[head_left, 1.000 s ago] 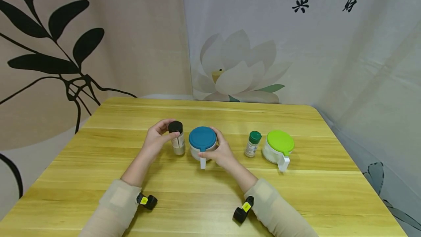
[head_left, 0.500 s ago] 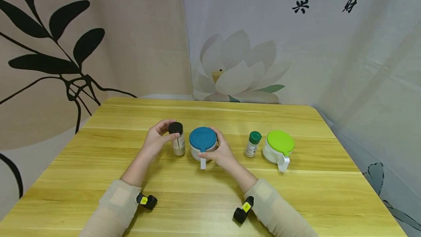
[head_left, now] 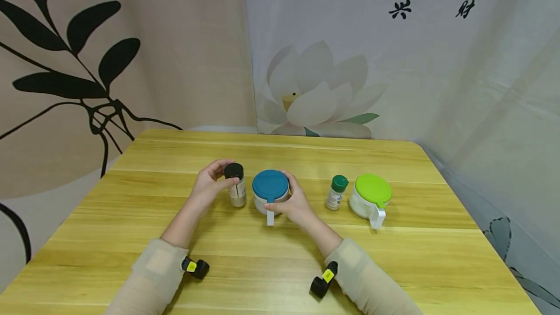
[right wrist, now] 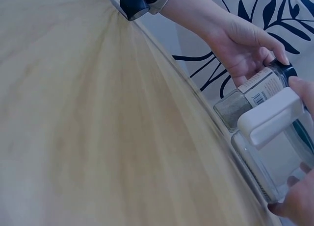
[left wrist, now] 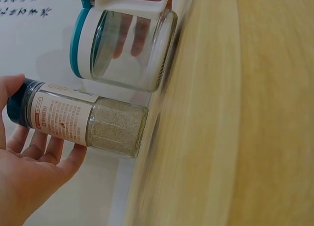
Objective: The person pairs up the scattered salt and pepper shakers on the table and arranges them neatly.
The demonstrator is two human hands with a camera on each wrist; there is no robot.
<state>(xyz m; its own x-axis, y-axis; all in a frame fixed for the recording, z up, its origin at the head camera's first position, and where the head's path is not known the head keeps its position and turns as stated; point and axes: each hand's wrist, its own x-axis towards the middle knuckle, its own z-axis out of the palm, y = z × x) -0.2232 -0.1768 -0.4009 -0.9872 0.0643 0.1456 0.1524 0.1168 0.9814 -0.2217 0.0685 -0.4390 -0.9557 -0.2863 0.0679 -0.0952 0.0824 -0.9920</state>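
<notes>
My left hand (head_left: 206, 184) holds a glass spice bottle (head_left: 237, 194) with a black cap, thumb on one side and fingers round the other. In the left wrist view the spice bottle (left wrist: 93, 120) bears a printed label and contains a greyish powder. Just to its right, a clear glass seasoning jar (head_left: 270, 183) with a blue lid stands upright. My right hand (head_left: 294, 202) grips that jar from its right side, the thumb by the white handle (right wrist: 272, 115). Both containers appear to stand on the table, apart from each other.
Farther right on the wooden table (head_left: 262, 266) stand a small green-capped spice bottle (head_left: 336, 192) and a seasoning jar with a bright green lid (head_left: 372, 188) and white handle. A printed curtain (head_left: 197, 52) hangs behind the table's far edge.
</notes>
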